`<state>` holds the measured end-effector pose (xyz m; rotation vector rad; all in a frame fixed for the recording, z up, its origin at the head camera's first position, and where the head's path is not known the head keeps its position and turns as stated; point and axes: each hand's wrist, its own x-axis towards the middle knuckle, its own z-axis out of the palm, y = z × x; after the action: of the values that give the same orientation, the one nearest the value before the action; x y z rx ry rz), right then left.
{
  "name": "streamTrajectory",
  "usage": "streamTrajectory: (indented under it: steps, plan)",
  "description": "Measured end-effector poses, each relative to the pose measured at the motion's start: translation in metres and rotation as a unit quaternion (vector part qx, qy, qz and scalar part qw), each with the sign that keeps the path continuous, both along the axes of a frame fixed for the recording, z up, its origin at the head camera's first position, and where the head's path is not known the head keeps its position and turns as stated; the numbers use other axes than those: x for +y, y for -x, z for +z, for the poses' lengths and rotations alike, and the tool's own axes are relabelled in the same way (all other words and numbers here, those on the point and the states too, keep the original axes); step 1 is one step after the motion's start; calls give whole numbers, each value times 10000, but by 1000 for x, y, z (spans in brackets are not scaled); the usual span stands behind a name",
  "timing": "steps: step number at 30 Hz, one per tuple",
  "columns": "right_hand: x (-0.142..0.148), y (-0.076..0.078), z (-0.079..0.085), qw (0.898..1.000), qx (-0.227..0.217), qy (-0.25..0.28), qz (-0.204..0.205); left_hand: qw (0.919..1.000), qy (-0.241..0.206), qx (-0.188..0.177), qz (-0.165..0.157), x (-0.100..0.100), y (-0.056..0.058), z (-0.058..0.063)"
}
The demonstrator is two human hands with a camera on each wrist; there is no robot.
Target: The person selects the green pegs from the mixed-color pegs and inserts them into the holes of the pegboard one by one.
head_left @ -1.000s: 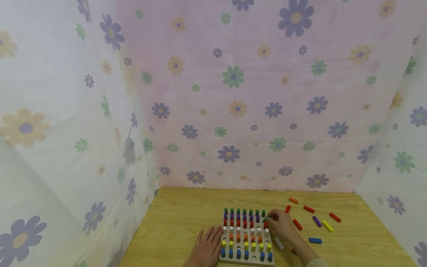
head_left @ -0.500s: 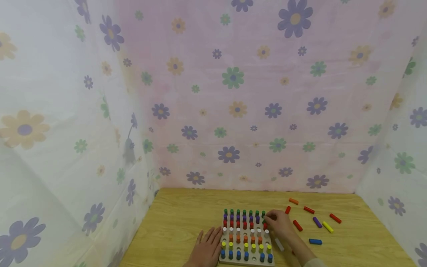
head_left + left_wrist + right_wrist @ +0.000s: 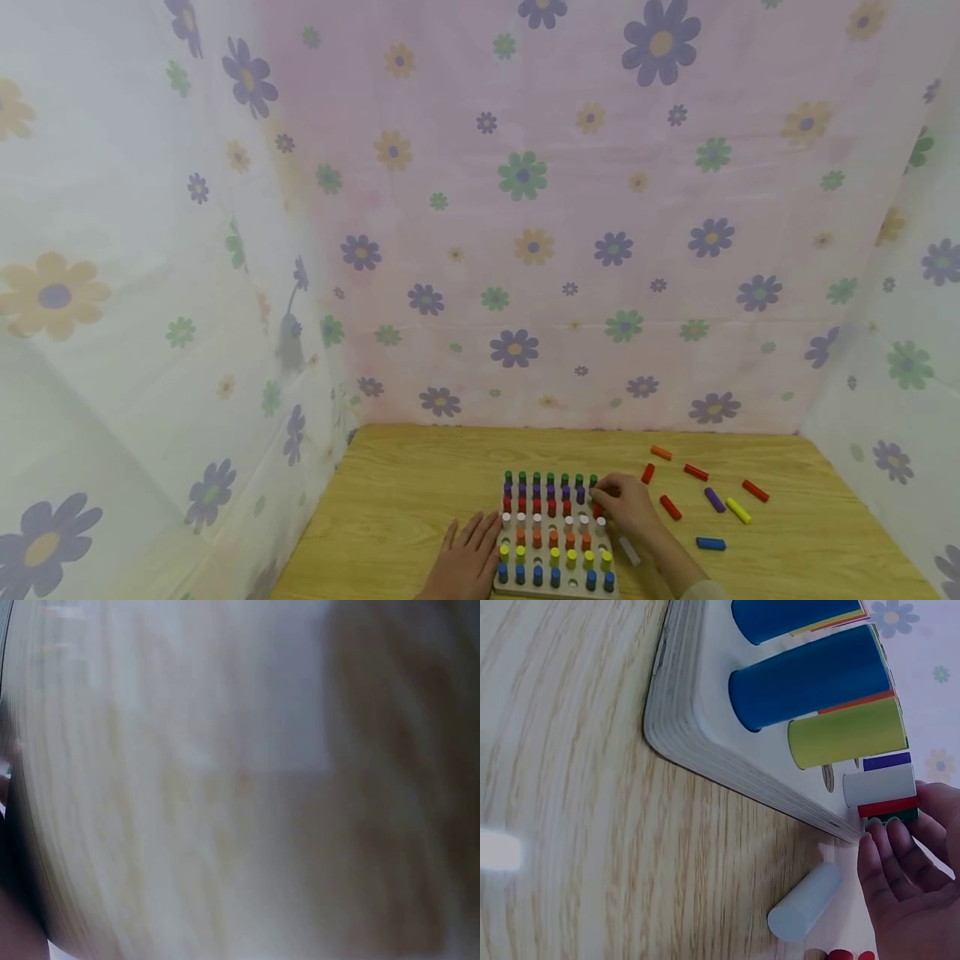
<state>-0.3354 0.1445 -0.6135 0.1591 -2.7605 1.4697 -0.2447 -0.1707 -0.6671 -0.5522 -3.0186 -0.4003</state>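
A pale wooden pegboard (image 3: 517, 591) stands on the table, carrying rows of green, purple, red, white, orange, yellow and blue pegs, with some bare holes. My left hand (image 3: 468, 554) lies flat with spread fingers along its left edge; the left wrist view shows only blurred wood grain. At the right end of the purple row, my right hand (image 3: 626, 504) pinches a green peg (image 3: 898, 815) between thumb and fingers, mostly hidden in the head view. A red peg and a white peg (image 3: 881, 786) stand close to those fingertips.
A white peg (image 3: 629, 551) lies beside the board's right edge, below my right forearm. Loose pegs are scattered to the right: several red ones (image 3: 671, 507), an orange (image 3: 661, 452), a purple (image 3: 715, 500), a yellow (image 3: 738, 511) and a blue (image 3: 710, 543). Flowered cloth (image 3: 570, 317) walls the table.
The green peg in my right hand has gone from tilted to more upright, down at the end of the purple row. My left hand has stayed in place.
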Motion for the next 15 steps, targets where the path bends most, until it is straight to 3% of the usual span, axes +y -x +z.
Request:
streamTrajectory:
  steps: [5,9,12,15]
  plan:
    - [6,-6,5,9997,244,-33,75,9996,-234,-172,-37,-1,1,-1]
    - [19,-10,23,9957,852,-313,193,9941,-1003,-398,-54,-8,5,1]
    - [39,-11,37,9862,1508,-614,310,9873,-1510,-482,-91,-13,7,5]
    - [62,-16,48,9680,2098,-1334,352,9833,-1703,-632,-96,-17,6,15]
